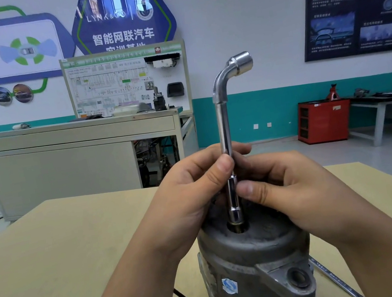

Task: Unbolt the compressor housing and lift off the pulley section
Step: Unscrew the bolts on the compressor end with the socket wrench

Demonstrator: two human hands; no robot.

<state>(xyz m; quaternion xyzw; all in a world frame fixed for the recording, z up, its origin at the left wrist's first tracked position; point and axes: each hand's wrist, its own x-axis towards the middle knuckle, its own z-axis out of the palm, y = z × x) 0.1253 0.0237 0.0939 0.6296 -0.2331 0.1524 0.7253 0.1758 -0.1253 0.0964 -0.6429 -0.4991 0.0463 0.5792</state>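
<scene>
Both the left hand and right hand pinch the L-shaped socket wrench, seated in the compressor housing at lower centre. Unbolting looks underway; the pulley section seems not yet lifted.

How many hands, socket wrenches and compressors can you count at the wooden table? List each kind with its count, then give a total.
Hands: 2 (left hand, right hand)
Socket wrench: 1
Compressor: 1
Total: 4

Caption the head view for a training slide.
Left hand and right hand hold an L-shaped socket wrench upright in the recess of the compressor housing on a table.
</scene>
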